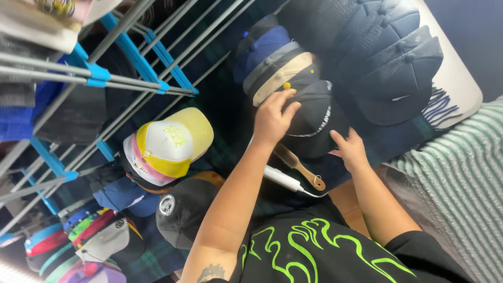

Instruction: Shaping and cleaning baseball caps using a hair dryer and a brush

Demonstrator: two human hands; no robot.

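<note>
My left hand [272, 118] lies on top of a black cap with a white striped trim [314, 123], fingers curled onto its crown. My right hand [348, 150] grips the same cap at its lower edge, thumb pointing up along it. Just behind the left hand sits a stack of caps [275, 65], one with a tan brim and a yellow button. Under my forearms lie a wooden-handled brush [301, 167] and a white rod-shaped tool [283, 179]. I wear a black shirt with green flame lines.
A pile of dark navy caps [387, 57] fills the top right. A yellow-and-white mesh cap [170, 139], a black cap with a round patch [181, 209] and several colourful caps [89, 241] lie left. A metal rack with blue joints [131, 57] crosses the upper left. Green striped fabric [461, 178] lies right.
</note>
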